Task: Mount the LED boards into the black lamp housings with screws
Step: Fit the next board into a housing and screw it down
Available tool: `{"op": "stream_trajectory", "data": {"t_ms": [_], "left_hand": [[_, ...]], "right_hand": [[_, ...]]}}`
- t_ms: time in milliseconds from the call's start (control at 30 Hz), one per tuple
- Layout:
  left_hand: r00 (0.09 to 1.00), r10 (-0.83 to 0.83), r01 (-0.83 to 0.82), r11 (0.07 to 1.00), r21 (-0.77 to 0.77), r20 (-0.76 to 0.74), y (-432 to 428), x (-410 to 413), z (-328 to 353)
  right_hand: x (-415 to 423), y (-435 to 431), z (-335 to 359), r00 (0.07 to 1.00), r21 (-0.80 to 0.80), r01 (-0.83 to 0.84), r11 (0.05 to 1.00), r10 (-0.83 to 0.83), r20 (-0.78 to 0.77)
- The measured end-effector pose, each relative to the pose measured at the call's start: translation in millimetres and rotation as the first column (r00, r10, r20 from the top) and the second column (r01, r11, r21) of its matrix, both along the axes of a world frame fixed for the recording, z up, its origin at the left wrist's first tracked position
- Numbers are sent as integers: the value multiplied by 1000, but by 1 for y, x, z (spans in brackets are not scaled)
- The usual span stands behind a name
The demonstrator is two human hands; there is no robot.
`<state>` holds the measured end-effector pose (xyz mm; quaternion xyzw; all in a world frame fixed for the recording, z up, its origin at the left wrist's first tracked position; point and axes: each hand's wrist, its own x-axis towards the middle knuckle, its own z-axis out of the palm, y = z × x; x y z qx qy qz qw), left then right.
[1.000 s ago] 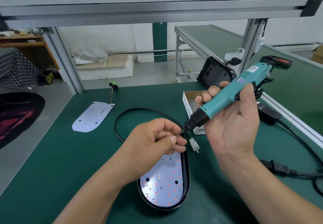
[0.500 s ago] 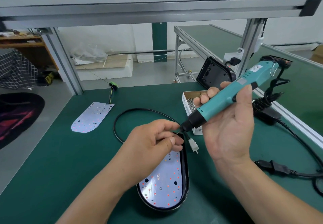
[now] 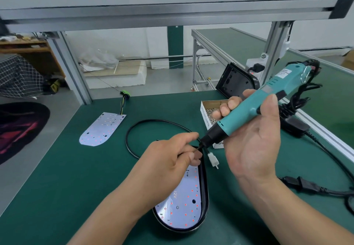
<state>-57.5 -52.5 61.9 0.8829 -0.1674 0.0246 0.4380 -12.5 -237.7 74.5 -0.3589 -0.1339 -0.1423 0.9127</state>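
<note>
Two LED boards were seen on the green bench [image 3: 57, 177]. The seated LED board [image 3: 182, 206] was laid inside an oval black lamp housing [image 3: 204, 191] near the front edge, its red dots and a "12V" mark facing up. The bare LED board [image 3: 101, 130] was left flat well apart to the left, with a green connector [image 3: 125, 92] beyond its far end.

A teal electric screwdriver [image 3: 254, 107] was held tilted above the housing by the right hand [image 3: 252, 149], whose grip was wrapped round the barrel, the nose pointed down to the left. The grip of the left hand [image 3: 172, 156] was pinched closed at the tip of the screwdriver bit [image 3: 196, 149], just over the far end of the housing. Whether a screw was caught between the fingertips could not be told.

A black cable [image 3: 153, 122] was looped behind the left hand and ended in a white connector [image 3: 213, 159] beside the housing. An open box of screws [image 3: 205, 115] was stood behind the screwdriver, and a second housing [image 3: 234, 82] was propped on edge at the bench's far side.
</note>
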Motion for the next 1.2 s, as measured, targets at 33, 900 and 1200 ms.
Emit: {"op": "stream_trajectory", "data": {"t_ms": [33,900,1200], "left_hand": [[1000,1,-1,1000,-2,-7,0,0,0],[830,-20,34,999,14,-557,43,15,10],[806,-148,-16,963,-270,-573,5,16,-22]], "right_hand": [[0,1,-1,1000,3,3,1000,-3,-4],[14,0,-7,986,117,24,993,-4,-169],[11,4,-8,995,-19,0,1000,-2,-100]]}}
